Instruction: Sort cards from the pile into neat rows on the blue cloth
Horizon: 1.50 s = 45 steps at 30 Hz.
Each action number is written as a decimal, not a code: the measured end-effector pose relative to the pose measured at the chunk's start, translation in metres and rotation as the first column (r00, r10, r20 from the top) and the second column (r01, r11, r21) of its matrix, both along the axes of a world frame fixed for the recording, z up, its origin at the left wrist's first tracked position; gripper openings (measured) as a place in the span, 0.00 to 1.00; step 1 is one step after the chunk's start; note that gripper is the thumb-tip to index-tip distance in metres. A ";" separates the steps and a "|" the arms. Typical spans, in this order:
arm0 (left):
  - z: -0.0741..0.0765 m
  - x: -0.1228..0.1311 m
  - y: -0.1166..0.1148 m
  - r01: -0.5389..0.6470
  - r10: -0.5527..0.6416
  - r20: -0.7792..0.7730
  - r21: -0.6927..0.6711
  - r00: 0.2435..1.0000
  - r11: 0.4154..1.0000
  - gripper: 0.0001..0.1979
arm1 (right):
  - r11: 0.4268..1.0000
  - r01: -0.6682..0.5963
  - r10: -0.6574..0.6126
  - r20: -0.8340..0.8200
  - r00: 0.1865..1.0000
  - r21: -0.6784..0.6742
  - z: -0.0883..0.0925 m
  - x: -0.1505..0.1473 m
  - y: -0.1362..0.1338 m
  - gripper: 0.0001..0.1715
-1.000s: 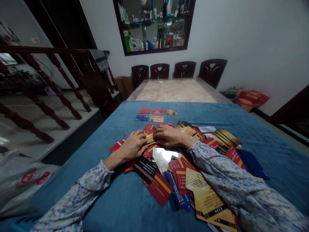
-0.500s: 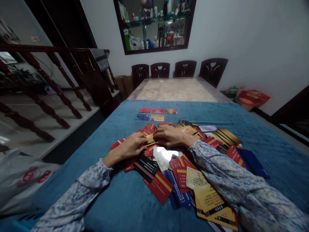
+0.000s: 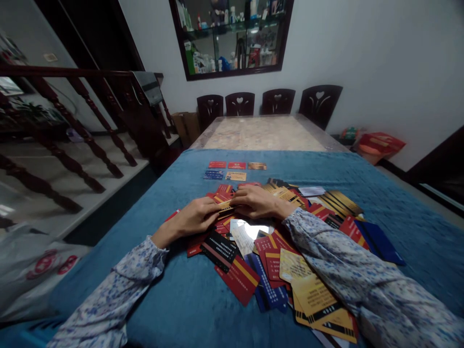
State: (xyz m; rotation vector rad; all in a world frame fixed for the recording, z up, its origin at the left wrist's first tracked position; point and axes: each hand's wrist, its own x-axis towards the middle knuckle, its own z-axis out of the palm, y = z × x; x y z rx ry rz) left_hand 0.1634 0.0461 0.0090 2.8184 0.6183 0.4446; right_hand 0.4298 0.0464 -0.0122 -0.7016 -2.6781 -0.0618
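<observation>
A loose heap of plastic cards [image 3: 275, 256] in red, gold, blue and black lies spread on a blue cloth [image 3: 188, 309] over the table. Both my hands rest on the far part of the heap. My left hand [image 3: 197, 216] and my right hand [image 3: 255, 201] meet at a gold card [image 3: 225, 209], and both pinch it with curled fingers, its edge lifted slightly off the pile. Beyond the heap, several single cards [image 3: 235, 170] lie in two short rows on the cloth.
The bare marble tabletop [image 3: 264, 133] extends past the cloth to several dark chairs [image 3: 277, 101] at the wall. A wooden stair railing [image 3: 72, 111] runs along the left. Red bags [image 3: 377, 145] sit on the floor at right, a white bag [image 3: 32, 270] at left.
Both hands have stayed on the same gold card; its edge has come up a little from the pile. The view has shifted slightly.
</observation>
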 end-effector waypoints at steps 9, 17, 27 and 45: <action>-0.015 -0.005 0.010 -0.064 0.035 0.116 0.255 0.993 0.965 0.14 | 0.985 0.155 -0.146 -0.116 0.983 0.079 -0.015 -0.002 0.006 0.15; -0.018 -0.006 0.013 -0.149 0.113 0.219 0.153 0.969 0.977 0.20 | 0.972 0.227 -0.235 -0.207 0.950 -0.065 -0.010 -0.005 0.001 0.17; -0.021 0.000 0.015 -0.165 0.132 0.274 0.103 0.953 0.981 0.23 | 0.940 0.311 -0.337 -0.235 0.912 -0.141 -0.016 -0.009 -0.001 0.16; -0.037 0.007 0.019 -0.250 0.208 0.293 0.110 0.933 0.962 0.26 | 0.991 0.098 -0.124 -0.356 0.926 -0.090 -0.029 -0.004 0.010 0.30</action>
